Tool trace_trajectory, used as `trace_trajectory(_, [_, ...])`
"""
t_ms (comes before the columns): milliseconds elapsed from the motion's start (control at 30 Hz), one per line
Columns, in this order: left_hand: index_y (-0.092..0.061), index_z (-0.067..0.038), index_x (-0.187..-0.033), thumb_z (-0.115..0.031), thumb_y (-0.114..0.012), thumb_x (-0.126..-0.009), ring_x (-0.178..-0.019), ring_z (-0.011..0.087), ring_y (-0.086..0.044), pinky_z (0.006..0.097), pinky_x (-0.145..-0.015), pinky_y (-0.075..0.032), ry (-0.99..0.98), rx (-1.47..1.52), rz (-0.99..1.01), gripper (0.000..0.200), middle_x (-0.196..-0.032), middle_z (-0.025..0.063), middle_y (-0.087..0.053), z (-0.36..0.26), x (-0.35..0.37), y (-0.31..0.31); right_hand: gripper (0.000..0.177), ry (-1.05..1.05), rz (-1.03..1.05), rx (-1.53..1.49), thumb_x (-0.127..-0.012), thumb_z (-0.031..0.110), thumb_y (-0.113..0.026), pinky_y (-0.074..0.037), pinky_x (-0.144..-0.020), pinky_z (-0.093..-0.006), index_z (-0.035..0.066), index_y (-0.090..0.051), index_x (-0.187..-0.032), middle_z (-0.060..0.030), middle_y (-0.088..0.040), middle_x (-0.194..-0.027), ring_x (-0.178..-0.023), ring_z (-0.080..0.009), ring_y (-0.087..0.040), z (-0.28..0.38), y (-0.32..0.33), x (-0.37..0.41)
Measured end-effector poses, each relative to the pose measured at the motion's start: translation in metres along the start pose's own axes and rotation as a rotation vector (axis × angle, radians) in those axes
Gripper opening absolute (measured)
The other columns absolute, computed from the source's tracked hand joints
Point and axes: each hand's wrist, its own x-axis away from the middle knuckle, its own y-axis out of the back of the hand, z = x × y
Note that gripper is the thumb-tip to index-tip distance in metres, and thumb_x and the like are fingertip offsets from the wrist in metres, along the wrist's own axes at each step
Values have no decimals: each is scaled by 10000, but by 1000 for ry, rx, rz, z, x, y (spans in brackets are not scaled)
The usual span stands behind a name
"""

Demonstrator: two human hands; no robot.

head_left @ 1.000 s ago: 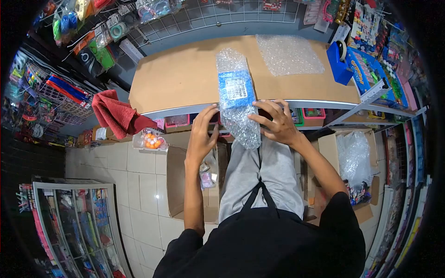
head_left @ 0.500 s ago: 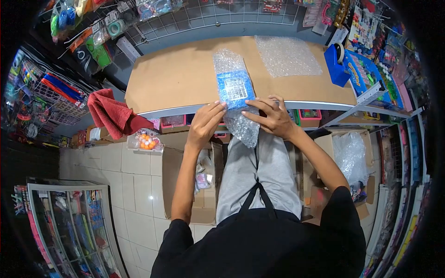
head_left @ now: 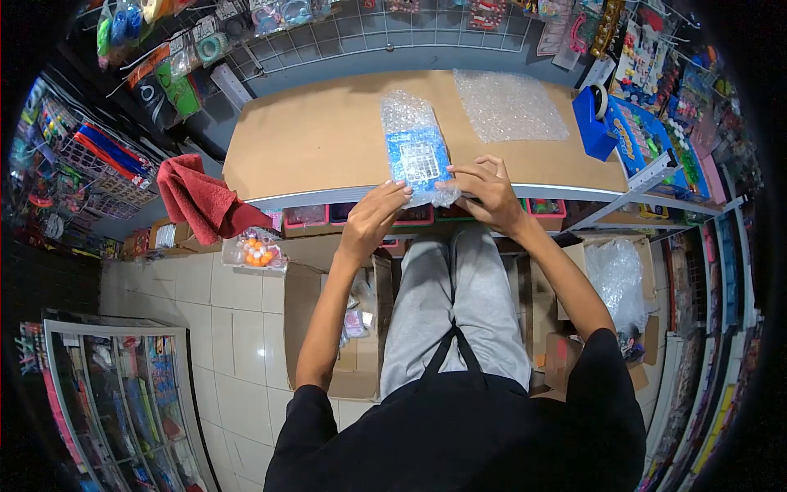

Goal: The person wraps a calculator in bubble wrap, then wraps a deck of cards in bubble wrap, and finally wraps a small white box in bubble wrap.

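Left hand [head_left: 373,216]: fingers lay together on wrap [head_left: 420,161]; tabletop [head_left: 316,135] stretched beyond its edge. Right hand [head_left: 493,199]: fingers parted, touched wrap. Any pinch was indiscernible.

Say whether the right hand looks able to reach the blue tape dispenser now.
Probably yes: the right hand touches the wrapped packet, but flat tabletop runs across to the blue tape dispenser, and the loose bubble-wrap sheet lies farther back.
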Motion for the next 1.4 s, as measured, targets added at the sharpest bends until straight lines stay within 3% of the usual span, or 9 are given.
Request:
trace_trajectory(233, [-699, 3, -1033, 28, -749, -821, -1023, 277, -711, 447, -1016, -530, 203, 165, -219, 220, -1039, 146, -733, -5, -3, -17, 190, -202, -146, -255, -856, 169, -755, -414, -944, -375, 38, -730, -991, -88, -740, -1001, -920, -215, -689, -5, -16, 1])
trace_trajectory(433, [-681, 3, -1000, -38, -805, -803, -941, 232, -733, 363, -921, -552, 367, 126, -340, 236, -966, 138, -741, -15, -5, -30, 181, -502, -242, -500, -862, 116, -757, -536, -840, -326, -20, -726, -977, -118, -711, -1054, -917, -213, -690, 8, -23, -8])
trace_trajectory(567, [-652, 26, -981, -10, -802, -814, -888, 154, -705, 334, -879, -544, 555, 207, -401, 228, -939, 112, -735, -25, -16, -35, 192, -561, -340, -517, -876, 101, -744, -558, -798, -289, -40, -724, -1005, -127, -686, -1101, -934, -189, -677, 16, -26, -14])
trace_trajectory(667, [-663, -2, -943, -29, -814, -789, -820, 202, -704, 312, -746, -548, 510, 142, -424, 217, -922, 134, -709, -22, -20, -40, 194, -667, -363, -548, -890, 103, -727, -541, -808, -285, -43, -722, -1018, -128, -680, -1114, -941, -176, -670, 19, -31, -14])
trace_trajectory(767, [-662, -1, -949, -12, -804, -786, -825, 207, -672, 314, -721, -542, 411, 30, -439, 217, -985, 130, -671, -21, -28, -36, 204, -696, -340, -495, -915, 119, -699, -523, -812, -284, -52, -716, -1024, -133, -678, -1121, -944, -172, -665, 20, -29, -17])
trace_trajectory(867, [-662, 0, -963, 1, -786, -792, -826, 216, -651, 320, -723, -537, 380, 44, -363, 211, -1038, 120, -642, -22, -34, -33, 226, -728, -343, -512, -933, 143, -681, -508, -812, -283, -56, -713, -1035, -138, -677, -1127, -946, -166, -659, 15, -34, -16])
trace_trajectory(1033, [-680, 1, -952, 0, -776, -805, -871, 226, -673, 326, -737, -542, 359, 70, -299, 176, -995, 122, -686, -22, -39, -32, 249, -721, -419, -497, -936, 175, -685, -502, -806, -276, -55, -715, -1026, -139, -668, -1105, -914, -171, -657, 10, -42, -18])
trace_trajectory(1233, [-690, 6, -966, 18, -763, -802, -874, 240, -678, 340, -746, -533, 329, 70, -252, 179, -983, 130, -697, -22, -40, -33, 294, -799, -232, -478, -934, 226, -702, -497, -769, -286, -60, -719, -1001, -109, -687, -944, -832, -163, -646, 14, -23, -35])
trace_trajectory(1400, [-689, 2, -986, 6, -752, -818, -911, 259, -672, 360, -777, -532, 310, 8, -241, 180, -1008, 140, -693, -24, -43, -31, 302, -795, -221, -595, -933, 239, -704, -486, -749, -281, -36, -730, -1056, -103, -704, -939, -832, -141, -628, -8, -39, -33])
